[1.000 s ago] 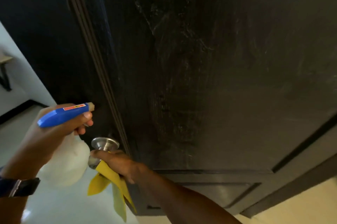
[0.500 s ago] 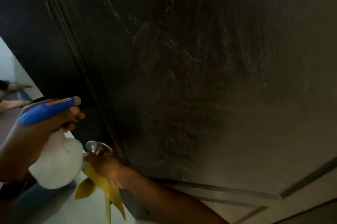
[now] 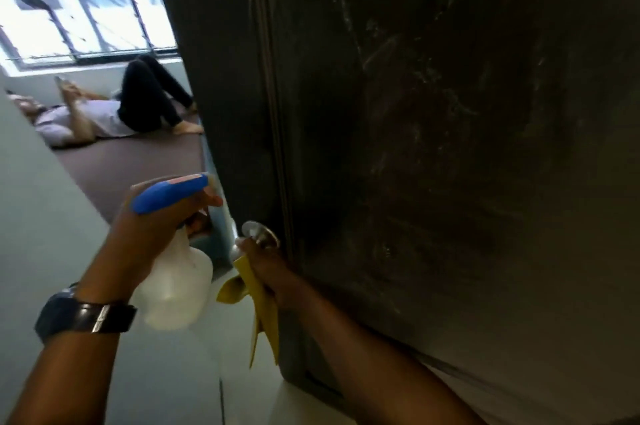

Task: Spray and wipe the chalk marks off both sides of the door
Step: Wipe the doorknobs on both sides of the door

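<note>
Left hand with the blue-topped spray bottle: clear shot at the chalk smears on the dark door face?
Probably yes. The left hand holds the blue-topped white spray bottle beside the door edge, nothing between it and the chalk smears. The right hand sits low at the round metal knob.

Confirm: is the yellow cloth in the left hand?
No, the right hand holds the yellow cloth at the door knob; the left hand grips the spray bottle.

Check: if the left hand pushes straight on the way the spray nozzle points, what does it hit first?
Most likely the door: the left hand grips the spray bottle with its nozzle aimed right, at the door's edge just above the knob. Depth is unclear, so it might slip past the edge.
</note>
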A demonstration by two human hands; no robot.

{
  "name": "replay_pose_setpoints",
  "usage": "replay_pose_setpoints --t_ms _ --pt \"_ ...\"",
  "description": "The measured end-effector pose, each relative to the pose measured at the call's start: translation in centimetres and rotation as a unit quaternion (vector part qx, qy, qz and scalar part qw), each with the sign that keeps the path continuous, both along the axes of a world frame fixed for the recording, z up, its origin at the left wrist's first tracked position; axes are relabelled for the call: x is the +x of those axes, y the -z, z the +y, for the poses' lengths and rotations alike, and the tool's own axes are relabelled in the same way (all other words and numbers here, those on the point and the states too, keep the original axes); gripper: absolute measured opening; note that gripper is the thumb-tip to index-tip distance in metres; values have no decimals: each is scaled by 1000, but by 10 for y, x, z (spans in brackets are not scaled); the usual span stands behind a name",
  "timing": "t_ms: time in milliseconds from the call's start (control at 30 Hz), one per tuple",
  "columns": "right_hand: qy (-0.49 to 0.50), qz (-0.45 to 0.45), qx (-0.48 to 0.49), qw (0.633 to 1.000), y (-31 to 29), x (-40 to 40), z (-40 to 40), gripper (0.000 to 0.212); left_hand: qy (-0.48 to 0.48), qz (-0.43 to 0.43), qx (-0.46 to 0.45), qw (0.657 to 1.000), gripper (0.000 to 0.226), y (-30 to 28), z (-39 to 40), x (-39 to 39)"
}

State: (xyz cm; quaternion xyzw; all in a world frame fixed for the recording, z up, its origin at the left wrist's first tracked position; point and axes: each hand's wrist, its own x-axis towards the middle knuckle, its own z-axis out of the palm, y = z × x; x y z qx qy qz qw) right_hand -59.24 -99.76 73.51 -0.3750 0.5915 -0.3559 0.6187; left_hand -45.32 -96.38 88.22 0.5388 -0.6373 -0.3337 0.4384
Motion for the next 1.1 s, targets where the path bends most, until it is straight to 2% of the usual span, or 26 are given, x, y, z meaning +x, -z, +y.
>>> replay_pose_setpoints --t_ms 33,67,200,300,400,433,567,600,700,800,900,967,1100 --pt "7 -14 -10 1000 7 7 4 72 -5 -14 -13 1000 11 -3 13 1" --pt "7 -23 -15 1000 8 12 10 71 -27 10 -25 999 9 -5 25 -1" --pt "-15 -63 -46 997 2 22 36 48 -151 76 -51 984 9 6 94 2" --pt "-55 -49 -50 996 7 36 62 60 -254 121 -60 958 9 13 157 -9" --pt "-86 -80 -50 992 8 44 93 44 -343 145 -68 925 5 15 218 -23" --pt "-89 -81 -51 991 7 48 103 45 -365 154 -68 916 5 16 236 -24" --pt "-140 -46 -18 989 14 66 151 78 -439 148 -59 884 14 16 307 -33" --pt "-155 -43 -5 987 9 67 166 79 -452 150 -65 877 13 16 323 -36" --pt "-182 -39 8 983 -4 70 204 51 -485 137 -97 858 5 17 357 -44" --pt "-193 -34 22 980 -2 76 244 43 -497 117 -111 853 8 17 399 -54" --pt "-192 -46 43 979 -2 93 352 52 -491 98 -122 857 13 26 517 -47" --pt "-186 -74 85 976 -6 98 380 61 -493 101 -121 856 13 31 548 -51" --pt "-179 -103 101 973 -7 101 416 68 -516 102 -110 843 14 36 600 -57"
